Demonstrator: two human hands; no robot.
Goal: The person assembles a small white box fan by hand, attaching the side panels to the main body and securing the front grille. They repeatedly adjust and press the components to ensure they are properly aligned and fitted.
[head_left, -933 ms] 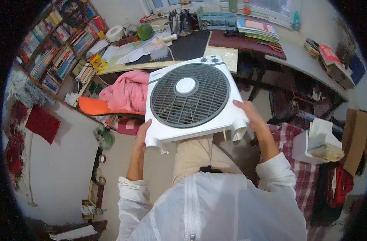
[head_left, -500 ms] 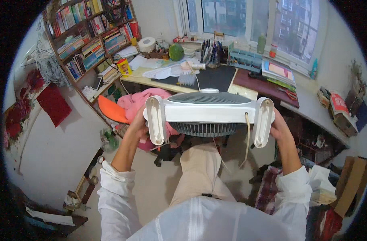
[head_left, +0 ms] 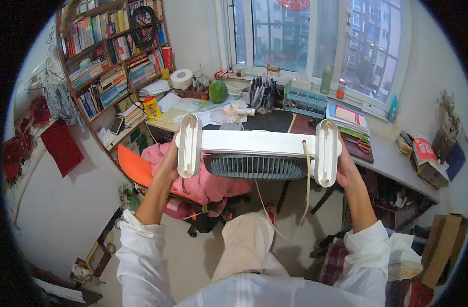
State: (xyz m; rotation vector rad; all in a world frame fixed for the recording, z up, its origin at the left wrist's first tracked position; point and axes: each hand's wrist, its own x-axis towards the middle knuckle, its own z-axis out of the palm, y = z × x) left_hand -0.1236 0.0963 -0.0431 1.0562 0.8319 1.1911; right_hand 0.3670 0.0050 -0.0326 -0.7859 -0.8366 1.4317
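An electric box fan [head_left: 252, 144] with a white casing is held up in front of me, in mid-air over the floor. Its grey slatted grille [head_left: 254, 167] bulges below the casing. At each end sits a long rounded white foot, one on the left [head_left: 189, 147] and one on the right [head_left: 326, 153]. A pale power cord [head_left: 306, 187] comes out near the right foot and dangles. My left hand [head_left: 171, 156] grips the left end and my right hand [head_left: 348, 168] the right end; their fingers are partly hidden behind the fan.
Ahead stands a desk with a green melon [head_left: 219, 92], pens [head_left: 263, 93], a blue rack [head_left: 305, 98] and stacked books [head_left: 348, 120]. An orange chair [head_left: 134, 166] with pink cloth [head_left: 203, 179] is before it. A bookshelf [head_left: 108, 61] rises at left; cardboard [head_left: 441, 250] stands at right.
The fan has tipped, so its upper grille no longer shows above the white casing. It sits slightly further left in view. My view has shifted, showing more of the window.
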